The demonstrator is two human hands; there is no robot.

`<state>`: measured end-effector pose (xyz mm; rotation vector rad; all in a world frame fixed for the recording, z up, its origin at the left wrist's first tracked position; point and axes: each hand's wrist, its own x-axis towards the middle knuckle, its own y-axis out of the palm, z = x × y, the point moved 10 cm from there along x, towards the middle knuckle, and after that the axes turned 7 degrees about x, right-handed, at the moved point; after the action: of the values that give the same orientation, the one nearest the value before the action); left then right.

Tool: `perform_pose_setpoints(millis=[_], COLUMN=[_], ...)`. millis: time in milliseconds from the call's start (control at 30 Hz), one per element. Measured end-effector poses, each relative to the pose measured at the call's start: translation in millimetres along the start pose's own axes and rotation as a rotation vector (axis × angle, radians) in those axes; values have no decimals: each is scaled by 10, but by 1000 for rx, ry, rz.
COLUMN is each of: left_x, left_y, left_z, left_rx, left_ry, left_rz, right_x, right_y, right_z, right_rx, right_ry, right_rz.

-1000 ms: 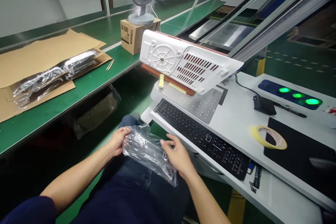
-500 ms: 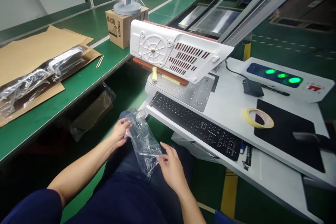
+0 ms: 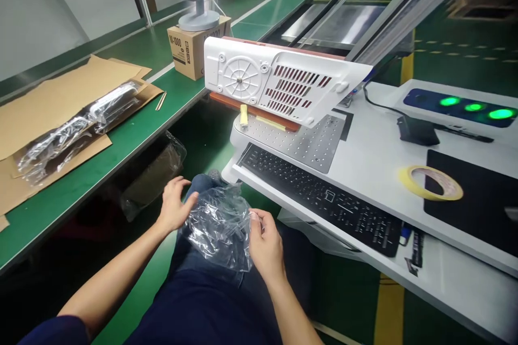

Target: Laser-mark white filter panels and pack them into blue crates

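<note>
A crumpled clear plastic bag (image 3: 218, 226) lies spread over my lap. My right hand (image 3: 265, 242) pinches its right edge between thumb and fingers. At the bag's left side is my left hand (image 3: 176, 205), its fingers stretched out and thumb apart, close to the plastic; whether it touches the film is hard to tell. Ahead of my hands, a white plastic cover (image 3: 283, 81) with slots and a round ribbed pattern stands tilted on an orange-brown support above a perforated metal plate (image 3: 299, 145).
Left, a green bench (image 3: 133, 135) carries cardboard (image 3: 76, 91) and plastic-wrapped parts (image 3: 81, 132). A fan (image 3: 199, 16) stands on a carton (image 3: 186, 54). Right, a white workstation holds a keyboard (image 3: 324, 199), a yellow tape roll (image 3: 431, 183), a black mat (image 3: 477, 199) and green-lit buttons (image 3: 473, 107).
My left hand has let go of the bag's upper end and opened. The bag has gone from a long, narrow shape to a wider bunch, still held by my right hand. The view has shifted left.
</note>
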<state>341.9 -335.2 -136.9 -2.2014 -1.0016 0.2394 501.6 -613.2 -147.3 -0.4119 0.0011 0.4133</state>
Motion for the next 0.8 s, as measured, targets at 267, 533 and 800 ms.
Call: perform_pose_setpoints(millis=[267, 533, 800], left_x=[-452, 199, 407], left_y=[1150, 1202, 719], left_z=[-1102, -527, -926], left_rx=[-205, 225, 237], left_ry=[309, 151, 212], left_rz=[496, 517, 360], right_x=[-77, -51, 28], right_y=[-193, -1039, -1244], right_z=[251, -384, 838], right_rx=[-122, -656, -319], right_ry=[-74, 67, -389], right_rz=[130, 0, -517])
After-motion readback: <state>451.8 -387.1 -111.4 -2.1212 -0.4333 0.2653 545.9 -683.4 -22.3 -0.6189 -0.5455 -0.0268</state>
